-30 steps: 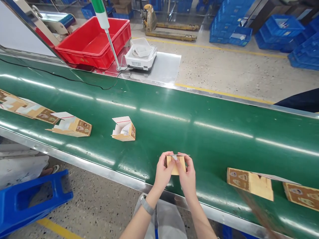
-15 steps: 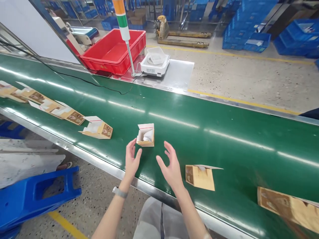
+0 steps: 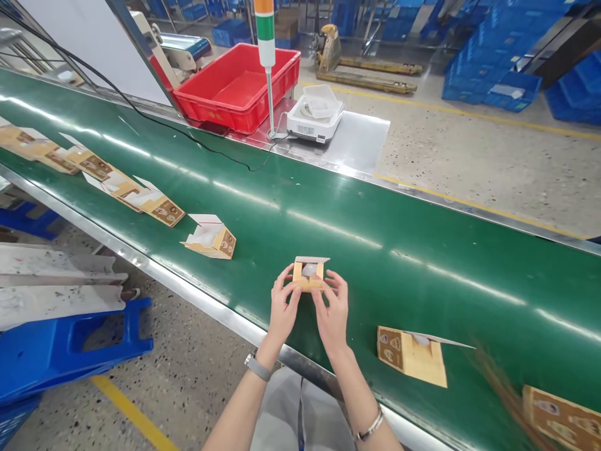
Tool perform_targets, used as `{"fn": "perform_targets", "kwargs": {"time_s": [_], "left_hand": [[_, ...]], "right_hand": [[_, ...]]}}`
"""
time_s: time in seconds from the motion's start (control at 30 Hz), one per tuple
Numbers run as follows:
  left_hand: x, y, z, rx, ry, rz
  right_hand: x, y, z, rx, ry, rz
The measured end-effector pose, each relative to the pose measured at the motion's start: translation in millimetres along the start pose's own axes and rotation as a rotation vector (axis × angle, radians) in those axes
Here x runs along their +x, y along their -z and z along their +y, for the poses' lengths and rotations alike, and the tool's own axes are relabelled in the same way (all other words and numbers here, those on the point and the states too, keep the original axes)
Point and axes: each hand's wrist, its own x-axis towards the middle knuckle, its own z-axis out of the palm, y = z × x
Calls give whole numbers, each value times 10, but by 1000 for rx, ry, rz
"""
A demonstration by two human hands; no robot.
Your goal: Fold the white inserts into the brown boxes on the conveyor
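Note:
A small open cardboard box (image 3: 308, 285) stands on the green conveyor belt in front of me, its lid flap raised at the back and a whitish item inside. My left hand (image 3: 283, 307) grips its left side, thumb at the front. On the right side my right hand (image 3: 332, 307) holds it the same way. To the left sits another open box (image 3: 213, 241) with a white lining. To my right lies a tan and brown box (image 3: 413, 357) with its flap sticking out.
Several open boxes (image 3: 154, 203) line the belt (image 3: 375, 275) at the left. Another box (image 3: 561, 416) is at the lower right, beside a brown blur. Beyond the belt are a red crate (image 3: 235, 88) and a white scale (image 3: 312, 122). A blue stool (image 3: 70, 357) stands left.
Both hands have closed in on the middle box and now hold it by its sides. Its front panels now show folded inward. The other boxes have shifted rightward in view.

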Motion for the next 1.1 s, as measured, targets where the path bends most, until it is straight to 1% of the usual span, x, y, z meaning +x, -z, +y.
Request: {"fn": "perform_targets", "kwargs": {"time_s": [0.1,0.2,0.27,0.3,0.37,0.43,0.5,0.63,0.7,0.87,1.0,1.1], "left_hand": [[137,-98,83,-10,63,33],[191,-214,90,-216,151,124],[198,-267,56,-363,214,160],[202,-284,36,-421,243,135],[222,-310,7,-523,299,12],[254,-339,5,-629,349,-97],[287,-381,30,-691,387,-112],[310,-495,98,-652,385,-81],[293,-553,112,-609,381,-77],[199,-661,98,-605,374,-140],[142,-728,83,-599,353,-144],[133,-802,95,-576,343,-162]], "right_hand": [[219,-43,-45,64,-55,78],[326,-48,-68,181,-155,152],[347,-20,-32,276,-225,144],[352,3,2,316,-252,113],[359,61,94,348,-285,25],[360,122,192,332,-301,-36],[350,166,271,296,-303,-50],[315,198,323,208,-308,23],[311,221,308,221,-341,56],[332,362,251,378,-407,16],[364,432,248,421,-438,44],[374,468,294,437,-462,26]]}}
